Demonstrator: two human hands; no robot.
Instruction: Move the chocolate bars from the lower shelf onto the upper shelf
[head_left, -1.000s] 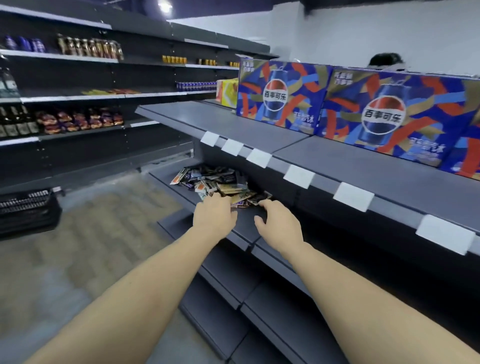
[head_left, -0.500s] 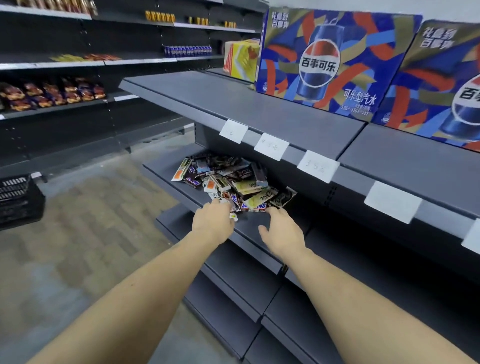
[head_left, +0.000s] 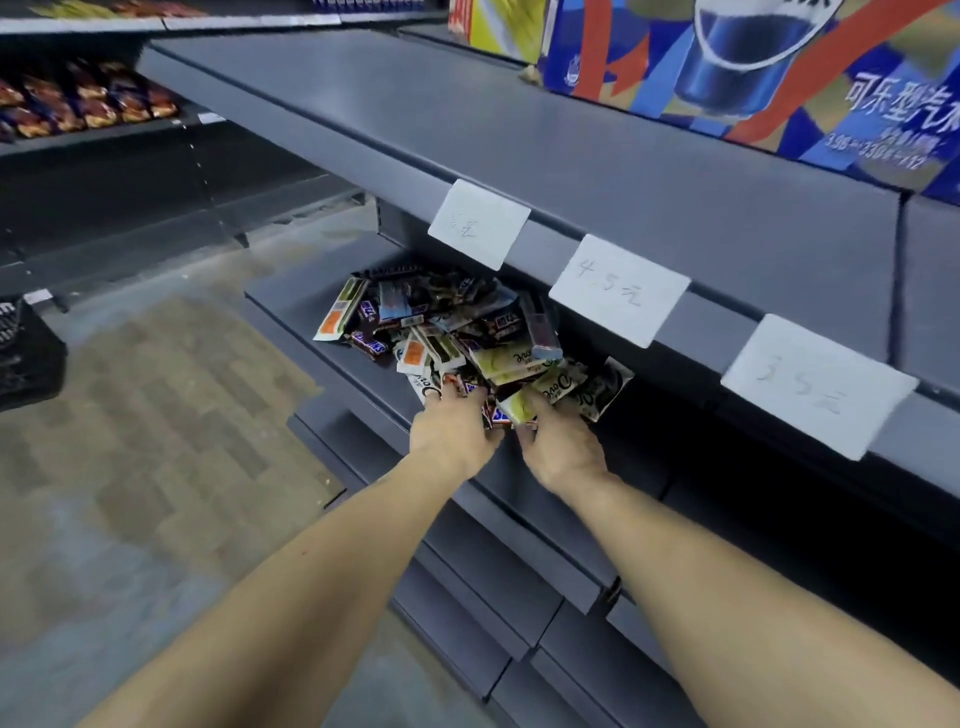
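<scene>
A heap of chocolate bars (head_left: 457, 332) lies on the lower shelf (head_left: 311, 317), under the upper shelf (head_left: 597, 156) with its white price tags (head_left: 618, 288). Both hands reach into the heap's near edge: the left hand (head_left: 451, 431) grips bars there, and the right hand (head_left: 561, 447) holds a pale green wrapper (head_left: 514, 406). A blue cola carton (head_left: 753, 78) stands on the upper shelf.

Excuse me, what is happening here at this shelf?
A person is reaching with both hands into a pile of chocolate bars on the lower shelf. The left hand and the right hand are at the near edge of the pile, fingers on the wrappers. The upper shelf holds no bars yet, only drink cartons at its back.
</scene>
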